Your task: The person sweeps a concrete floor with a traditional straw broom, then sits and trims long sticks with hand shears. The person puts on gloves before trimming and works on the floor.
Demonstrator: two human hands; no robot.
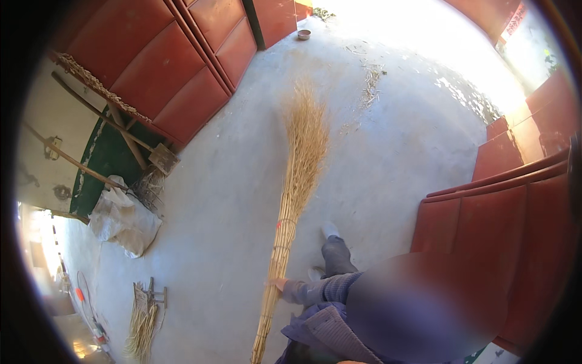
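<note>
A long straw broom point(280, 242) slants across the middle of the head view, with its bushy, slightly blurred bristles point(306, 130) fanned out at the far end. My right hand point(279, 284) is closed around the bundled stalks of its handle. Thin bindings ring the stalks farther up. The handle's near end runs down to the lower edge. My right sleeve point(309, 291) is grey-blue and ribbed, and reaches in from the lower right. No fingers of my left hand can be made out.
Scattered straw bits point(371, 85) lie on the grey concrete floor point(212, 182). A small bowl point(304, 34) sits far off by red panels point(151, 54). At left are a wooden-handled shovel point(163, 159), a white sack point(124, 221) and a smaller worn broom point(142, 321). A red panel point(485, 236) stands at right.
</note>
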